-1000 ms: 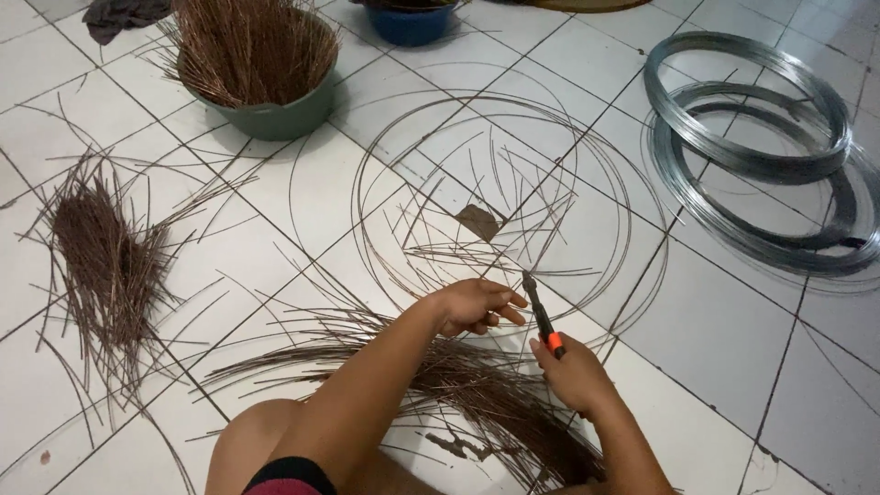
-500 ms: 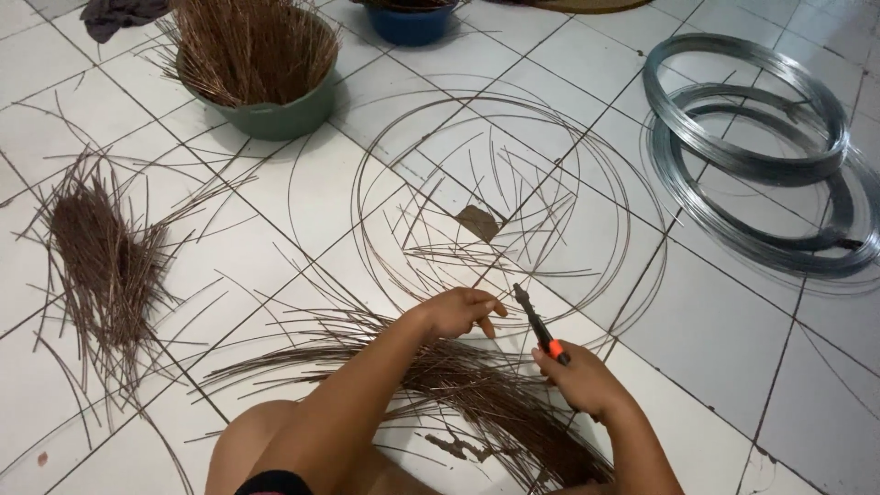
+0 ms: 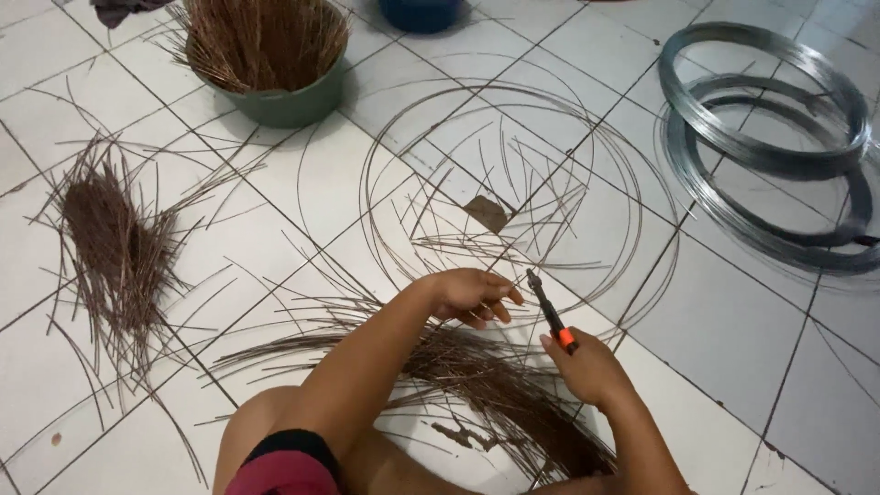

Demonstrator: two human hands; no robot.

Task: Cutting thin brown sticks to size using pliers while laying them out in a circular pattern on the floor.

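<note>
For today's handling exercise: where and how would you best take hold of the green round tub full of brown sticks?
Probably grip the green round tub by its bare rim on the near right side, coming from above; the brown sticks fan out over the other edges.

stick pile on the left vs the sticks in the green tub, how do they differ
The stick pile lies flat and scattered on the tiled floor, strands splayed outward; the sticks in the green tub stand bunched and roughly upright, held by the tub's wall. The pile sits nearer the left hand; the tub sits farther off, at the top of the view. Both are thin brown sticks of similar look.
</note>
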